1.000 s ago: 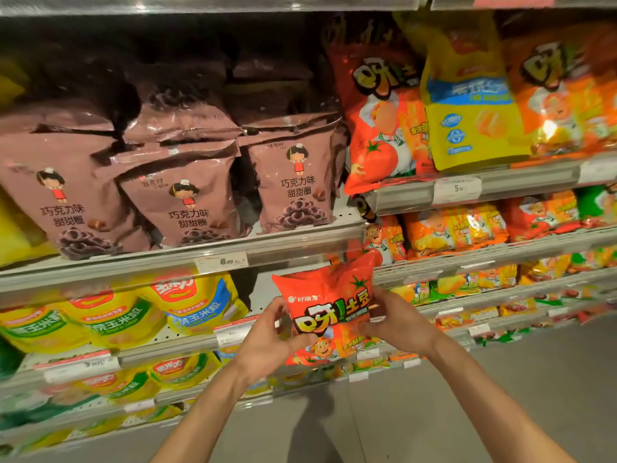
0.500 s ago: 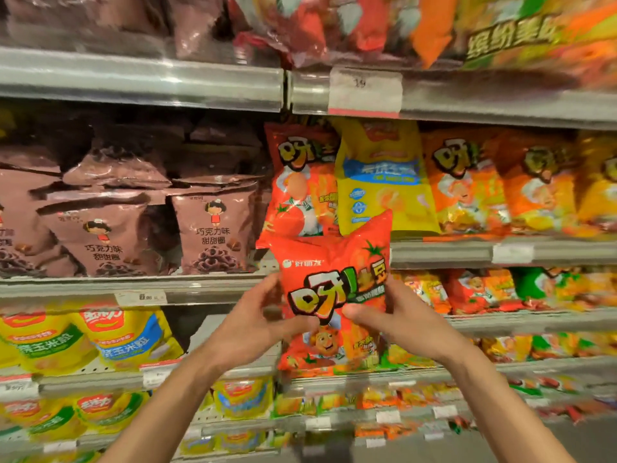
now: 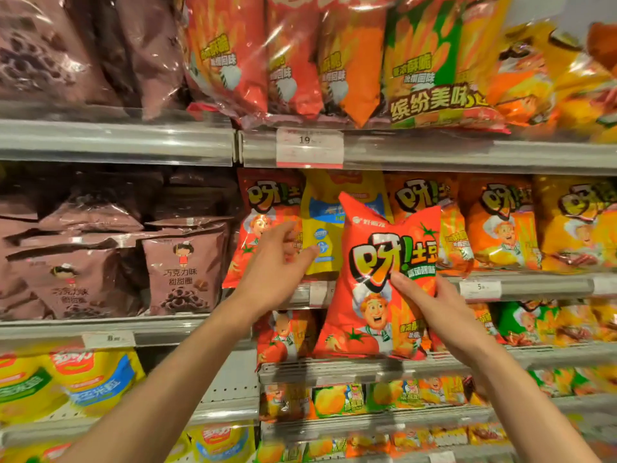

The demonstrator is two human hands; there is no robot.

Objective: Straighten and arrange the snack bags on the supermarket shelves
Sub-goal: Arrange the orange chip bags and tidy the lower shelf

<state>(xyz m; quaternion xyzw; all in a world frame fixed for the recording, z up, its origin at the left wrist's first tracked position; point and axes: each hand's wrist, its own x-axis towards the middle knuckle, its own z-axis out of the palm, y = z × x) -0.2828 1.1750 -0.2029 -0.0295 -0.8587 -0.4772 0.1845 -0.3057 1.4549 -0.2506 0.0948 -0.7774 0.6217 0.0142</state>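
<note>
1. The red tomato bag [image 3: 384, 279] is held upright in front of the middle shelf [image 3: 534, 285], pinched at its right side by the right hand [image 3: 430, 305], thumb on the front and fingers curled behind.
2. The left hand [image 3: 277, 262] is off the bag, with fingers loosely spread and nothing gripped; its fingertips reach toward the yellow bag [image 3: 320, 228] standing between 2 chip bags.
3. The step in hand is judged to be making room in the red row: the yellow bag looks out of place and is best lifted out or slid aside first, so the held bag is not forced in.
4. The held bag is best kept upright, face forward, and set beside the matching red bag on the shelf [image 3: 263, 222], with its base seated behind the shelf lip. A light grip is advised; the bag is puffed and its contents will crush.
5. Count on the middle shelf, right section: 1 red bag, 1 yellow bag, 2 orange bags [image 3: 497, 222] and at least 1 yellow-orange bag at the frame edge.
6. To the left, 2 brown chocolate bags [image 3: 183, 272] are seen face-on, with more lying flat behind; that number cannot be told.
7. Above, a multipack [image 3: 350, 61] shows 4 inner bags.
</note>
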